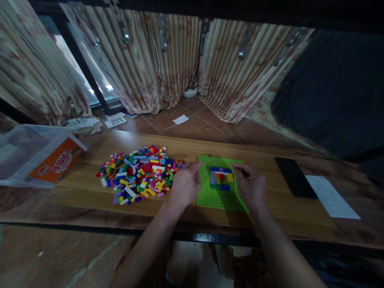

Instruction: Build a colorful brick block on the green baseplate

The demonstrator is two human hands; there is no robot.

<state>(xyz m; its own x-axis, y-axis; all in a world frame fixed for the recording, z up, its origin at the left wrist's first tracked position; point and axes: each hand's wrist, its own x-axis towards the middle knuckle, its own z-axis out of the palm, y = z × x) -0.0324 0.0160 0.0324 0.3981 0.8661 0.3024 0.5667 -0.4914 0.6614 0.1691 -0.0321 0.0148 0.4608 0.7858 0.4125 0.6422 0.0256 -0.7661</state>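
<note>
A bright green studded baseplate (207,199) lies on the wooden board in front of me. Near its middle sits a small build of toy bricks (221,178), with blue bricks around red, yellow, orange, lilac and green ones. My left hand (185,185) is closed at the plate's left edge, beside the loose bricks. At the opposite edge, my right hand (251,185) grips the plate's side, its fingertips close to the build. That right edge looks slightly bent. My palms hide parts of both edges.
Left of the plate spreads a pile of loose colourful bricks (141,176). A clear plastic box (18,152) with an orange label stands at the far left. On the right lie a black phone-like slab (295,178) and a white paper sheet (331,196). Curtains (168,60) hang behind.
</note>
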